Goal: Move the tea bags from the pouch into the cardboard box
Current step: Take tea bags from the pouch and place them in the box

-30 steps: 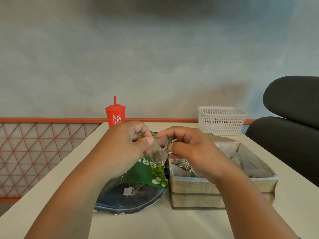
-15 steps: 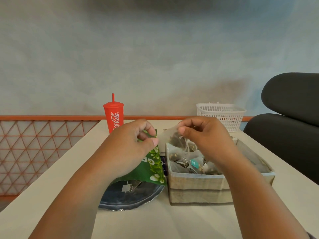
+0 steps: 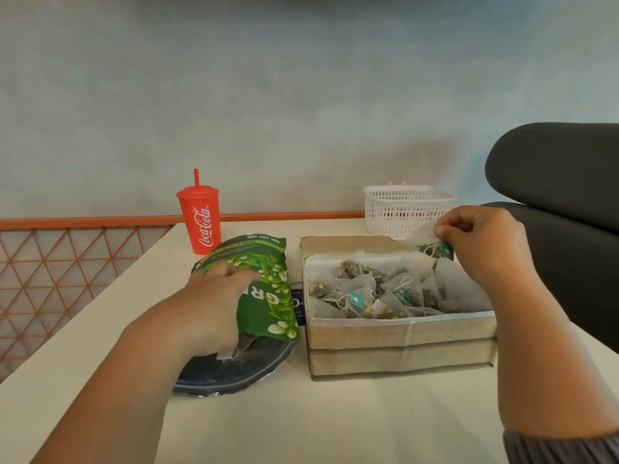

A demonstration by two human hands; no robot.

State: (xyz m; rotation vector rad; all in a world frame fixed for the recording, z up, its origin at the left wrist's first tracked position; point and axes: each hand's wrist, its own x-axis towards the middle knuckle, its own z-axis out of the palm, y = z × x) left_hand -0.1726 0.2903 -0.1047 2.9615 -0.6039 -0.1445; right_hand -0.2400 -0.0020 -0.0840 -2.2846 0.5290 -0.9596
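Left hand [image 3: 214, 309] — fingers spread flat on one green pouch [image 3: 264, 286], nothing gripped. Right hand [image 3: 482, 242] — raised over the box's far right corner, pinching one tea bag [image 3: 427, 244]. One cardboard box [image 3: 398, 339] beside the pouch; I counted roughly eight bags inside.

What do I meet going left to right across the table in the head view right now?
Red cup → left hand resting on the green pouch → cardboard box of tea bags → right hand pinching one tea bag over the box's far right corner.
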